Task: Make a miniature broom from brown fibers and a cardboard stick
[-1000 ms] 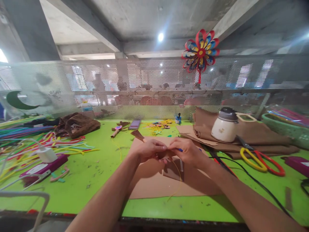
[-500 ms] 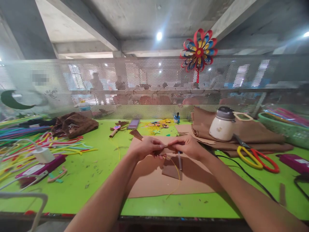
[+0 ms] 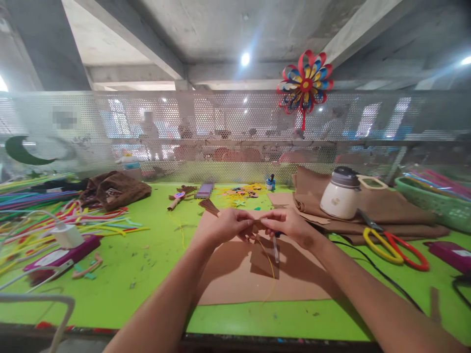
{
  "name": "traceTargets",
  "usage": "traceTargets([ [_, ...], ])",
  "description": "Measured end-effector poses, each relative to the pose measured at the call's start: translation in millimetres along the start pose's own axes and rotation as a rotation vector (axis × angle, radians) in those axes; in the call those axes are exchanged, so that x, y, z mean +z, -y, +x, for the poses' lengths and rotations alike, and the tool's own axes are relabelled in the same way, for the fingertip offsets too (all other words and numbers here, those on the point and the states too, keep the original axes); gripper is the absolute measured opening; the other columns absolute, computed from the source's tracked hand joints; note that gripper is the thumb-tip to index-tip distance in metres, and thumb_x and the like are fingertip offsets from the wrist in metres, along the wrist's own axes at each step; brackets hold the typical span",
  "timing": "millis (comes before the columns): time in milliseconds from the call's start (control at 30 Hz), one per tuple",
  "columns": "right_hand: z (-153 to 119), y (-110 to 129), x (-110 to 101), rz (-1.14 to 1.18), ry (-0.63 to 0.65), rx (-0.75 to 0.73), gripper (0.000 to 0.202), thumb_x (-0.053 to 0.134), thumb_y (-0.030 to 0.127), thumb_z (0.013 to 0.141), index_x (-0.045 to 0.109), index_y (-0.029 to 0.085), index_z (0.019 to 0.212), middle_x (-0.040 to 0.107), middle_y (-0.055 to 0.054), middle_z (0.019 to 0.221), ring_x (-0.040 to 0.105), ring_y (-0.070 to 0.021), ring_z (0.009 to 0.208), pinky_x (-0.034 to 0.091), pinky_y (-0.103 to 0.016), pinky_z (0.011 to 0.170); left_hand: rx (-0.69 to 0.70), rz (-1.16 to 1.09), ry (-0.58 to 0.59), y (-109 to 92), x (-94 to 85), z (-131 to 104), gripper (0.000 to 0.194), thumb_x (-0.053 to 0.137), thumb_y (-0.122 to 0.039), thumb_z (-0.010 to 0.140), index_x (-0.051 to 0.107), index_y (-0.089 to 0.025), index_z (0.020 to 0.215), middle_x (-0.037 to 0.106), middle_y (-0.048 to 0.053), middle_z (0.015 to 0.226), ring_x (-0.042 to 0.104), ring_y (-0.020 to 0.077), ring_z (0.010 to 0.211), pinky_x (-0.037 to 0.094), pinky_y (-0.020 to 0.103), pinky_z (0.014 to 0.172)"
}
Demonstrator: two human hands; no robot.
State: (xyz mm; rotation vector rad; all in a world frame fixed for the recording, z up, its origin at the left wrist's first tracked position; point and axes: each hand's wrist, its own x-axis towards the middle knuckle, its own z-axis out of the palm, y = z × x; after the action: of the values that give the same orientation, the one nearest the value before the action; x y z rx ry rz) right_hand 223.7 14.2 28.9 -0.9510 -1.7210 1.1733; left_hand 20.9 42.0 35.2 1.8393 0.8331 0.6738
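Both my hands meet over a large brown sheet on the green table. My left hand pinches a small brown paper piece, and my right hand grips its other end. A fringed brown bundle sticks out beyond my left hand. From between the hands a thin yellow string hangs down in a curve. Below my right hand shows a pale stick-like thing, its kind unclear, with a dark end. Under it lies a smaller brown square on the sheet. My fingers partly hide the held piece.
Scissors with yellow and red handles lie at the right, by a white jar on folded brown cloth. Colourful pipe-cleaner-like strips and a purple power strip fill the left. A small blue bottle stands behind.
My fingers have shifted slightly on the brown paper piece, and more of it shows between them. The pale stick now shows a dark end near my right hand. The view has tilted slightly.
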Motion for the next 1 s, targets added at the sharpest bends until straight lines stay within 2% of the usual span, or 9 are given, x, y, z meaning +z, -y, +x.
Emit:
traceTargets([
  [133, 3.4, -5.5, 5.4, -0.038, -0.110, -0.066, 0.028, 0.069, 0.039, 0.074, 0.071, 0.013, 0.085, 0.066, -0.004, 0.067, 0.054, -0.0109, 0.056, 0.045, -0.026, 0.056, 0.075, 0.148, -0.043, -2.7, 3.3, 0.2, 0.019, 0.056, -0.031, 0.080, 0.066, -0.014, 0.084, 0.066, 0.004, 0.068, 0.062, 0.0130, 0.061, 0.051, 0.024, 0.057],
  [267, 4.4, -7.9, 6.0, 0.018, -0.172, -0.121, 0.033, 0.072, 0.043, 0.070, 0.070, 0.012, 0.083, 0.062, -0.001, 0.059, 0.052, -0.0110, 0.053, 0.042, -0.025, 0.051, 0.128, 0.190, -0.073, -9.9, 6.3, -2.7, 0.025, 0.055, -0.035, 0.082, 0.067, -0.014, 0.088, 0.065, 0.004, 0.069, 0.061, 0.0122, 0.062, 0.048, 0.021, 0.055],
  [433, 3.4, -4.8, 4.3, 0.039, -0.213, -0.135, 0.034, 0.075, 0.043, 0.065, 0.070, 0.012, 0.079, 0.058, 0.001, 0.057, 0.050, -0.0103, 0.051, 0.039, -0.025, 0.047, 0.094, 0.161, -0.068, -6.4, 5.4, -1.7, 0.032, 0.055, -0.042, 0.082, 0.066, -0.015, 0.095, 0.068, 0.007, 0.077, 0.062, 0.0134, 0.064, 0.049, 0.022, 0.055],
  [533, 2.9, -3.0, 2.9, 0.055, -0.236, -0.127, 0.033, 0.076, 0.042, 0.064, 0.070, 0.013, 0.078, 0.059, 0.001, 0.057, 0.051, -0.0103, 0.051, 0.040, -0.024, 0.046, 0.079, 0.156, -0.107, -1.0, 3.2, 0.3, 0.032, 0.057, -0.044, 0.080, 0.066, -0.014, 0.090, 0.069, 0.007, 0.074, 0.062, 0.0132, 0.062, 0.049, 0.022, 0.055],
  [767, 1.8, -1.5, 0.9, -0.011, -0.219, -0.140, 0.026, 0.073, 0.037, 0.069, 0.071, 0.014, 0.080, 0.060, -0.001, 0.058, 0.052, -0.0104, 0.052, 0.043, -0.024, 0.046, 0.110, 0.215, -0.184, -3.3, 2.9, -1.0, 0.028, 0.060, -0.041, 0.078, 0.066, -0.014, 0.077, 0.068, 0.006, 0.068, 0.060, 0.0119, 0.058, 0.046, 0.021, 0.052],
  [1000, 2.6, -8.1, -5.7, -0.119, -0.179, -0.183, 0.034, 0.066, 0.044, 0.076, 0.074, 0.012, 0.083, 0.061, -0.003, 0.057, 0.053, -0.0115, 0.051, 0.046, -0.026, 0.047, 0.181, 0.399, -0.265, -6.8, 1.1, -2.0, 0.022, 0.060, -0.036, 0.077, 0.067, -0.016, 0.070, 0.065, 0.002, 0.064, 0.056, 0.0108, 0.059, 0.039, 0.019, 0.053],
])
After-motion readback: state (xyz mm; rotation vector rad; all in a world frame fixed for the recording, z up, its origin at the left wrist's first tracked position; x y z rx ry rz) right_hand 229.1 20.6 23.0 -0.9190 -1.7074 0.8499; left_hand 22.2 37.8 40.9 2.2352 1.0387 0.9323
